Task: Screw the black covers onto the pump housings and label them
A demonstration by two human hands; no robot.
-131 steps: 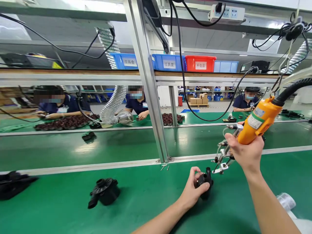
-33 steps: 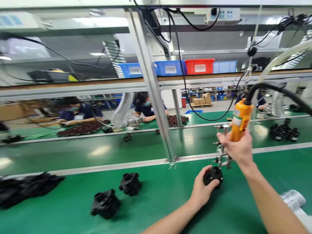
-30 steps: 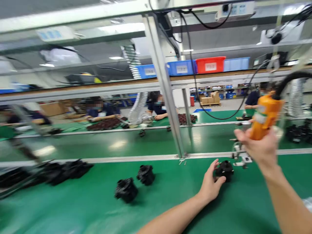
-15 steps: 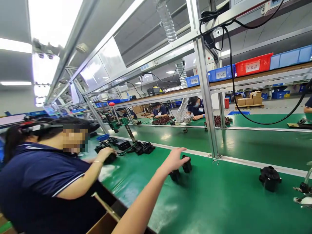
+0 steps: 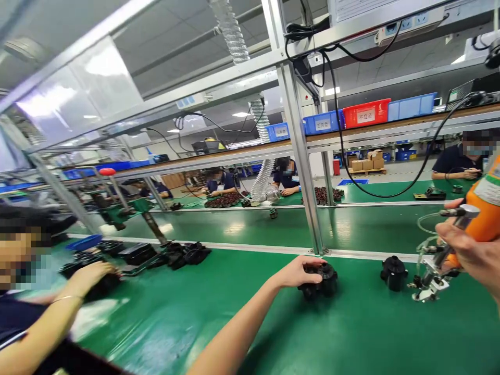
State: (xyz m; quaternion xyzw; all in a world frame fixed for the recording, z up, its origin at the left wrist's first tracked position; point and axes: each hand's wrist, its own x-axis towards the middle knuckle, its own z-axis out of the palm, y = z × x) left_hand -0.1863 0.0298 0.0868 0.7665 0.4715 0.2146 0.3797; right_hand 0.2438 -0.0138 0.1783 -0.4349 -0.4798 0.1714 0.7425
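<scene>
My left hand (image 5: 299, 272) reaches over two black round plastic housings standing close together. Its fingers and thumb curl round the nearer housing (image 5: 310, 292), partly covering it. The other housing (image 5: 328, 280) stands just to the right, against it or nearly so. In my right hand (image 5: 469, 252), at the right edge, is an orange screwdriver (image 5: 486, 205) with a metal feed head (image 5: 433, 281) and clear tubes, tilted downward. The head's tip is close to a third black housing (image 5: 394, 273), upright on the green bench.
A co-worker's hand (image 5: 96, 276) is on black parts at the left. An upright metal post (image 5: 300, 156) rises behind my left hand. A black cable (image 5: 375, 195) hangs from the shelf, which carries blue bins (image 5: 322, 124) and a red bin (image 5: 367, 113). Other people sit beyond.
The view has swung right, bringing my right hand and the orange screwdriver into sight. My left hand has closed round a black housing, and the pair stands nearer the third one.
</scene>
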